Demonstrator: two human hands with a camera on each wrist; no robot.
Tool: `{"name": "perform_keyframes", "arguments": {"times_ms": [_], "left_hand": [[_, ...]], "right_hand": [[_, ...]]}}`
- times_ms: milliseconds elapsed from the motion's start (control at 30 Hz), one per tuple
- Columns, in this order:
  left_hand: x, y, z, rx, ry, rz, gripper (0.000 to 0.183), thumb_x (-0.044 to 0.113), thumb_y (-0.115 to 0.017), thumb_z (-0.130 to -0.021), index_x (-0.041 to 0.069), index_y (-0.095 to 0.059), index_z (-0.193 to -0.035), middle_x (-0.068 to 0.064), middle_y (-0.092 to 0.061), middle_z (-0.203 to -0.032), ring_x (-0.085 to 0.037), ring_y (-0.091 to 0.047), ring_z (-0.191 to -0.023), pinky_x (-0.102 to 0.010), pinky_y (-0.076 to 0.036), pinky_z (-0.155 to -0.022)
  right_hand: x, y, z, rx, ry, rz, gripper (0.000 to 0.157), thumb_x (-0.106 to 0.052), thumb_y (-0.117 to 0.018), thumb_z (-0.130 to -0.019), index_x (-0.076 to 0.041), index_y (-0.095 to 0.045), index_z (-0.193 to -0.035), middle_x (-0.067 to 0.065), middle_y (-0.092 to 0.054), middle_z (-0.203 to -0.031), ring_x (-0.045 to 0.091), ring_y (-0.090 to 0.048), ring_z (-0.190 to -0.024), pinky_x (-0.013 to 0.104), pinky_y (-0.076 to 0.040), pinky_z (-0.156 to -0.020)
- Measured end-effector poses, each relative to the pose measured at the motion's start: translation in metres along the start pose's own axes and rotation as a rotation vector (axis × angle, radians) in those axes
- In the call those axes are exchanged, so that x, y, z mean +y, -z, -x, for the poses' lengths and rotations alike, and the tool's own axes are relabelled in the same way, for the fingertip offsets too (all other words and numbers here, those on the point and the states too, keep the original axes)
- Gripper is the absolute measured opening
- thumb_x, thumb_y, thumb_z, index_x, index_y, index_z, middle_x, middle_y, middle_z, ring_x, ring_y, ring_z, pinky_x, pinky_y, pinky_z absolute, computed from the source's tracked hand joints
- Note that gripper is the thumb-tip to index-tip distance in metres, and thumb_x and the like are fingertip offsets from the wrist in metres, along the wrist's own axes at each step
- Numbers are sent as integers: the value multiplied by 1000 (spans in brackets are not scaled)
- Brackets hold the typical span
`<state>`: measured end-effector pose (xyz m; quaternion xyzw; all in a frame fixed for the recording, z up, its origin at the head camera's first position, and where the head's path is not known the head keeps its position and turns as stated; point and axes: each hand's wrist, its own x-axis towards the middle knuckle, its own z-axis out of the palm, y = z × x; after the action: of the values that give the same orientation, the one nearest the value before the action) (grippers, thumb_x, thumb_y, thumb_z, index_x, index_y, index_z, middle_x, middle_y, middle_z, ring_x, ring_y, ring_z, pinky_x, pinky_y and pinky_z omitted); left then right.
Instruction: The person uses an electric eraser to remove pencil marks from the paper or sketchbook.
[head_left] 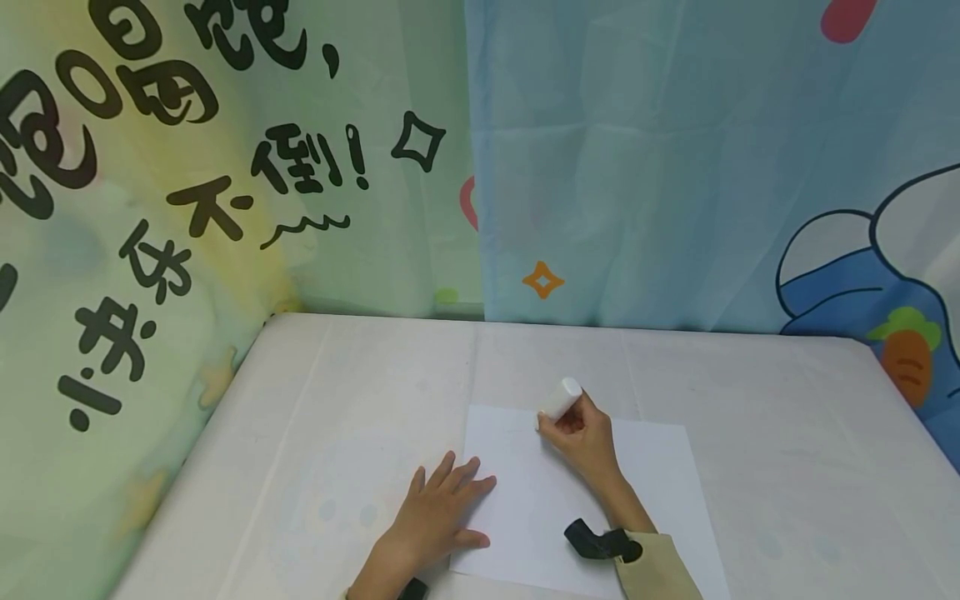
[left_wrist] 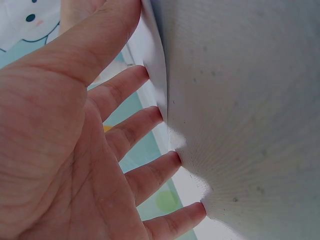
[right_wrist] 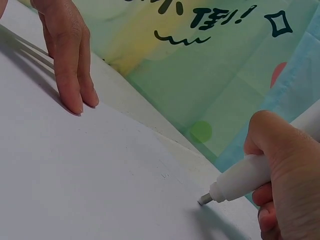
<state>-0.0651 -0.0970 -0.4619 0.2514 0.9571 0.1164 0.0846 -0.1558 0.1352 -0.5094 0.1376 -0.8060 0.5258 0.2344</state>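
Note:
A sheet of white paper [head_left: 525,508] lies on the table. My right hand [head_left: 587,437] pinches a thick white marker [head_left: 561,398] near the paper's far edge. In the right wrist view the marker [right_wrist: 242,177] tilts, its grey tip down at the paper surface; contact is hard to make out. Fingers spread, my left hand [head_left: 446,508] rests at the paper's left edge. Up close in the left wrist view, the left hand [left_wrist: 65,140] has straight fingers with their tips on the surface. Tiny faint marks show on the paper in the right wrist view.
A white cloth covers the table [head_left: 360,375]. Behind it hang a blue curtain [head_left: 637,167] and a green-yellow curtain [head_left: 360,267] with black lettering. A black strap piece [head_left: 600,542] sits by the right sleeve [head_left: 656,567].

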Motion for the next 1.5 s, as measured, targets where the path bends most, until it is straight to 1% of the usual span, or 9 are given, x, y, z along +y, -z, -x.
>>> {"name": "perform_keyframes", "arguments": {"times_ms": [167,200,400,467,667,1033,1133,1367,1500], "left_hand": [[0,0,0,-2,6,0,69,48,-72,-80,24,-51,-141,-5,-44,-151,-36,-35,-141,-63,-35,-105],[1,0,0,-2,7,-2,69,48,-72,-80,24,-51,-141,-5,-44,-151,-36,-35,-141,-63,-35,-105],[1,-1,0,-3,10,-8,69,48,-72,-80,24,-51,-141,-4,-45,-151,-35,-35,-141,-62,-36,-105],[1,-1,0,0,7,-11,69,49,-71,-80,24,-51,-141,-5,-45,-150,-35,-36,-141,-62,-36,-105],[0,0,0,10,-7,-15,69,50,-71,-80,24,-51,-141,-5,-45,-150,-36,-36,-140,-63,-37,-104],[0,-2,1,-2,4,0,69,48,-71,-80,23,-51,-141,-5,-44,-151,-35,-35,-141,-62,-36,-105],[0,-1,0,-5,6,0,69,48,-72,-80,23,-51,-141,-5,-44,-151,-35,-35,-141,-62,-36,-105],[0,-1,0,-3,7,2,69,48,-72,-79,24,-50,-141,-5,-44,-151,-36,-35,-141,-62,-36,-105],[0,-2,0,2,3,-15,70,49,-71,-79,24,-50,-141,-5,-44,-150,-36,-36,-141,-62,-37,-104]], "right_hand": [[1,0,0,20,12,-4,32,4,-74,-70,9,-58,-96,17,-66,-76,2,-52,-63,13,-45,-53],[-4,1,-1,26,17,-1,31,5,-73,-69,10,-58,-96,18,-66,-75,2,-52,-62,13,-45,-53],[-7,0,-1,45,15,12,31,9,-73,-67,11,-60,-95,16,-67,-73,4,-52,-61,13,-44,-52],[-1,0,0,44,19,-2,31,7,-74,-68,9,-60,-95,14,-67,-73,3,-52,-61,12,-44,-52],[3,-1,1,24,17,-22,30,4,-74,-69,10,-59,-95,16,-67,-74,2,-52,-63,13,-45,-54],[-3,0,2,-21,-11,20,31,6,-76,-71,7,-60,-97,15,-68,-79,3,-55,-67,17,-48,-56],[-11,1,1,-18,-1,32,31,9,-76,-69,9,-59,-95,16,-68,-77,4,-55,-65,18,-49,-54],[-47,7,-3,-44,-1,32,29,14,-74,-69,14,-58,-93,22,-66,-78,16,-58,-64,21,-51,-55],[-51,8,-4,-61,-11,35,28,14,-74,-70,14,-58,-93,23,-67,-80,15,-58,-66,23,-52,-56]]}}
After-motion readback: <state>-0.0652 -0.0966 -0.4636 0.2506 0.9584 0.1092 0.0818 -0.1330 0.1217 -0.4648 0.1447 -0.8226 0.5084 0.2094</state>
